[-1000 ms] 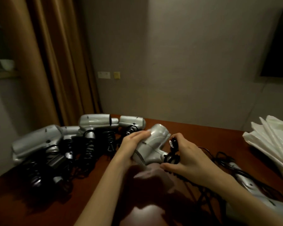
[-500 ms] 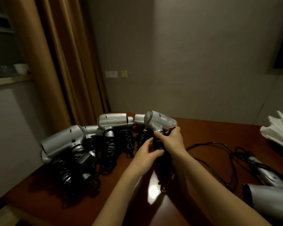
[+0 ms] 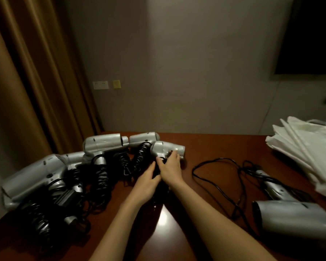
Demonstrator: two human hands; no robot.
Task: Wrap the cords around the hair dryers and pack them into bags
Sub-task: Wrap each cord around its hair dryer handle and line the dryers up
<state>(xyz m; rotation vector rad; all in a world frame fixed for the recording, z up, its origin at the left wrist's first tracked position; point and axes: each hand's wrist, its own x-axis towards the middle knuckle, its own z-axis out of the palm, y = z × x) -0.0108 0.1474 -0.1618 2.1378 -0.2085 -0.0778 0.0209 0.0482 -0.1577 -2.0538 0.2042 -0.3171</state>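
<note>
A silver hair dryer (image 3: 167, 147) with its black cord wound round the handle lies on the brown table (image 3: 215, 146), at the right end of a row of wrapped dryers (image 3: 102, 146). My right hand (image 3: 170, 167) curls over its handle just below the barrel. Beside it, my left hand (image 3: 146, 182) touches the wound cord (image 3: 155, 173) with fairly straight fingers. Two unwrapped dryers (image 3: 292, 218) lie at the right with a loose black cord (image 3: 215, 178) trailing toward the middle. A pile of white plastic bags (image 3: 309, 147) sits at the far right.
Several wrapped dryers and coiled cords (image 3: 45, 185) crowd the table's left side up to its edge. A brown curtain (image 3: 26, 91) hangs at the left, with a grey wall behind. A patch of bare tabletop (image 3: 164, 219) shows between my forearms.
Both hands carried the wrapped dryer away from me and set it down at the right end of the row. The view has swung right, showing more of the bags.
</note>
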